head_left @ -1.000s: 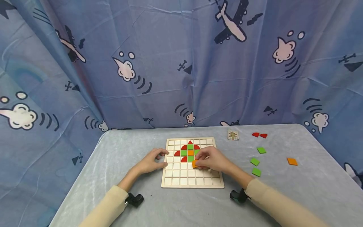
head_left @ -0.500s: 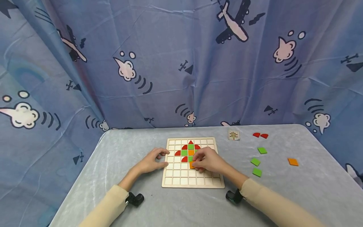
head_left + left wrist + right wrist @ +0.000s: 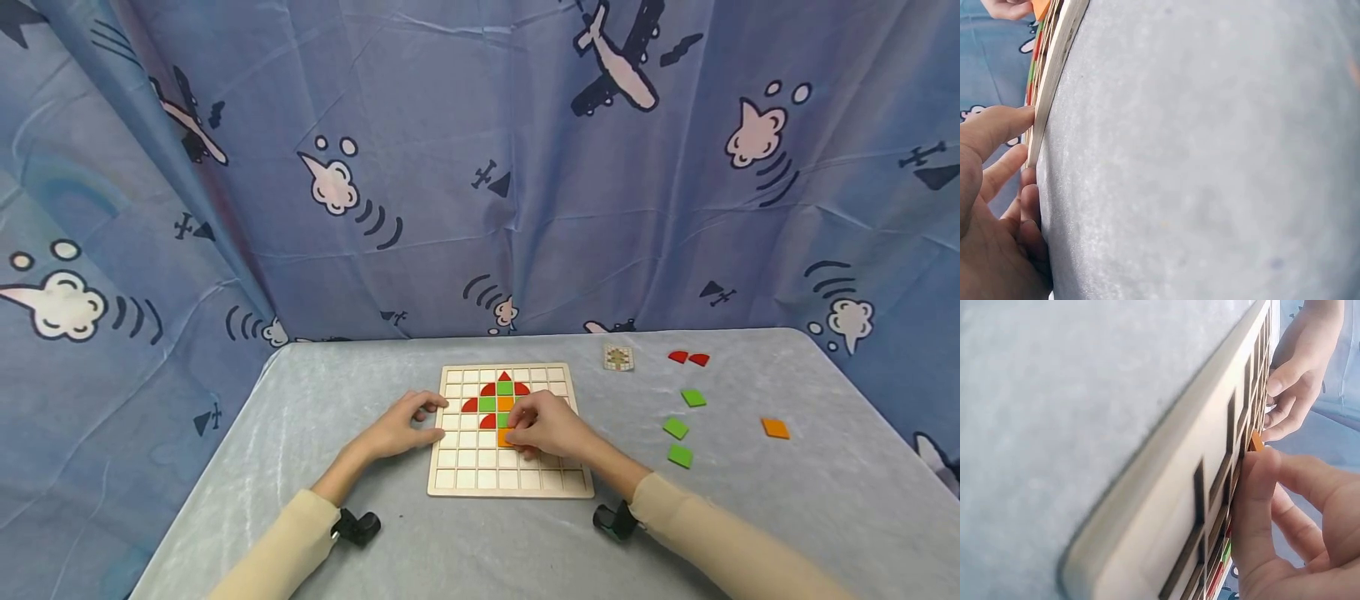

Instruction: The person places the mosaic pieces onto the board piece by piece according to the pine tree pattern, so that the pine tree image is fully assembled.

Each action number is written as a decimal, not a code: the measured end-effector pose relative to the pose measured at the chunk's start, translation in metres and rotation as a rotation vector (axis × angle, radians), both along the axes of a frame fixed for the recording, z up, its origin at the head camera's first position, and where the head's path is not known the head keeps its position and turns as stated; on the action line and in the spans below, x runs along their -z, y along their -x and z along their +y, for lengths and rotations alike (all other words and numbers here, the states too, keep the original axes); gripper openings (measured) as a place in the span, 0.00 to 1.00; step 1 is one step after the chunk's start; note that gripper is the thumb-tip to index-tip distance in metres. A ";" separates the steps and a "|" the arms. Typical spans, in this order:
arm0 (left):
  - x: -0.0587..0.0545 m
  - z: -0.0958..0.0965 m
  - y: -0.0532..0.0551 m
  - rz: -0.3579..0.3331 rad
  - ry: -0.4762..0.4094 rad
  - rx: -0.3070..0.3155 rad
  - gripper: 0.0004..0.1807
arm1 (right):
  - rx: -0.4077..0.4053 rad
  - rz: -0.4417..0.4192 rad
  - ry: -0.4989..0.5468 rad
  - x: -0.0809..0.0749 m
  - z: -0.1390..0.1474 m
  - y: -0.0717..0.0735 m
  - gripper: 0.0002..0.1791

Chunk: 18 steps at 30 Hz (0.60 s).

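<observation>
- On the gridded wooden board (image 3: 467,479), just nearer the person than a green tile (image 3: 502,420), is an orange tile (image 3: 504,437), its visible edges running roughly along the grid lines.
- Right hand (image 3: 551,427) pinches the orange tile's right side; the right-wrist view suggests it tilts, though fingers hide most of it.
- Left hand (image 3: 405,425), thumb and forefinger spread apart, touches the board's left edge.

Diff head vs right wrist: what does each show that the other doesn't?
Head only: picture card, loose green tiles, loose red pieces, loose orange tile, both sleeves.
Right wrist only: side-on look at the pinched orange tile, apparently tilted against the board.
Both: left hand at the board's edge, right hand pinching that tile, red pieces and green pieces on the board, curtain.
</observation>
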<state>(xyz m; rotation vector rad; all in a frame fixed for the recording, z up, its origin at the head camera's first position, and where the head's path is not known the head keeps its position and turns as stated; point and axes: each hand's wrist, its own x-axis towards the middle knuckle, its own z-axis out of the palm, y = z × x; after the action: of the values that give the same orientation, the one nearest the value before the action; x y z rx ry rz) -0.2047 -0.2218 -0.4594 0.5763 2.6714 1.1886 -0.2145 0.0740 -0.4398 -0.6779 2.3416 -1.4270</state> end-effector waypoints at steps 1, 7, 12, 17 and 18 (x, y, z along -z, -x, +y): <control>0.000 0.000 0.000 0.001 -0.001 0.001 0.24 | 0.002 -0.001 -0.003 0.000 0.000 0.000 0.07; 0.000 0.000 0.000 -0.008 -0.005 -0.001 0.24 | 0.007 0.008 -0.019 0.000 -0.001 0.000 0.07; 0.000 0.001 -0.001 -0.010 -0.009 -0.003 0.24 | 0.009 0.010 -0.033 0.000 -0.002 -0.001 0.07; 0.000 0.001 -0.001 -0.007 -0.012 -0.002 0.24 | 0.009 0.034 -0.047 -0.002 -0.002 -0.002 0.07; 0.000 0.001 -0.001 -0.006 -0.011 -0.002 0.24 | 0.009 0.040 -0.050 -0.002 -0.002 -0.002 0.08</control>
<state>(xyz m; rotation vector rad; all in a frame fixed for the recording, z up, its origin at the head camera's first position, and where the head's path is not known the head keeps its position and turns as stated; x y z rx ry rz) -0.2039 -0.2208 -0.4596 0.5716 2.6624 1.2047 -0.2127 0.0717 -0.4382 -0.6892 2.4053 -1.3663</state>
